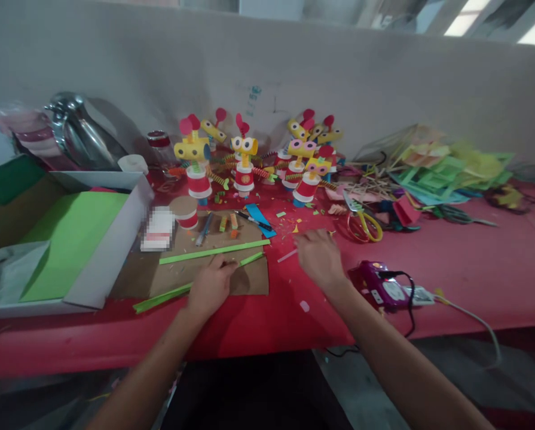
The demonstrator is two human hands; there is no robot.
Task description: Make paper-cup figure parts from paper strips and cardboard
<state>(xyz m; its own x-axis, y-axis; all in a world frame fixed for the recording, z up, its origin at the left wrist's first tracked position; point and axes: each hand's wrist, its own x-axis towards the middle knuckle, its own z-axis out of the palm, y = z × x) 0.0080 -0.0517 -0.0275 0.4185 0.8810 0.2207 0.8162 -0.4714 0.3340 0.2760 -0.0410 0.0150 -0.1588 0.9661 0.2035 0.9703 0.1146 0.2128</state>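
Note:
My left hand (210, 285) presses its closed fingers on a narrow green paper strip (251, 258), which runs under it across a brown cardboard sheet (249, 283). A second green strip (216, 251) lies just beyond, nearly parallel. My right hand (320, 258) is low over the red tabletop, right of the cardboard, with its fingers curled. Whatever its fingertips may hold is hidden. A thin whitish stick (287, 256) lies close to its left side. Pens (204, 229), small folded orange and green paper pieces (228, 223) and a blue paper strip (260, 220) lie beyond the strips.
Several paper-cup figures (244, 164) stand along the wall. A white box (92, 272) holding green paper is at left, beside a paper cup (185, 213). Yellow-handled scissors (363, 224), a purple device (382, 286) with a cable and heaped coloured paper (451, 161) are at right.

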